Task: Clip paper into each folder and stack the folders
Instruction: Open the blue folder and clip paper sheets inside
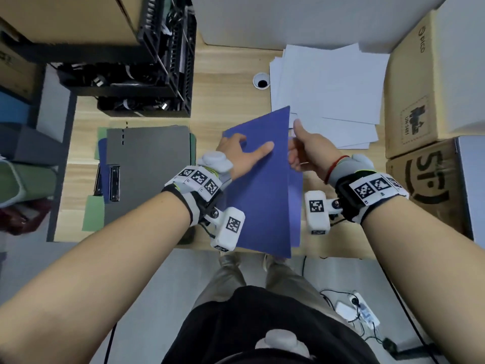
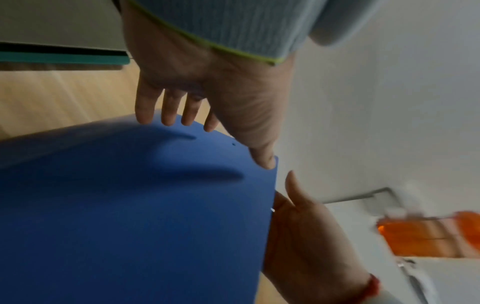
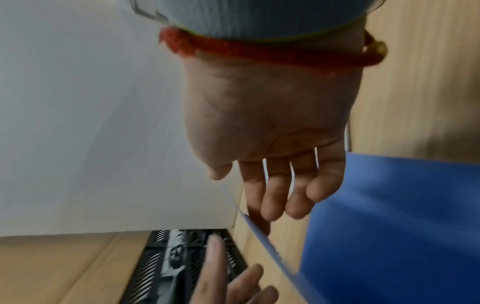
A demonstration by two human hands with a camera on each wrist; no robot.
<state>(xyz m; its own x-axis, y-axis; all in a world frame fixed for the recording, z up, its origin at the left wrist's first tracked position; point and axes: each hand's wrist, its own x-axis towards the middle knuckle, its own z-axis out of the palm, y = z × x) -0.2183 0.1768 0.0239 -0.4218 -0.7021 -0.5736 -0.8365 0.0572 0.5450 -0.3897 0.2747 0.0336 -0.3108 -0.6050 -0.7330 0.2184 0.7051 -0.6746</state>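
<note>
Both hands are lifting the blue folder (image 1: pixel 262 185) at centre frame, left hand (image 1: pixel 237 156) gripping its cover with curled fingers, right hand (image 1: pixel 309 151) gripping the right edge, and it could be slipping or flopping shut before paper (image 1: pixel 328 85), upper right, goes in.

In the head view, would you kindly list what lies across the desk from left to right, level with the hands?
Gray folder → left hand → blue folder → right hand → cardboard box.
</note>
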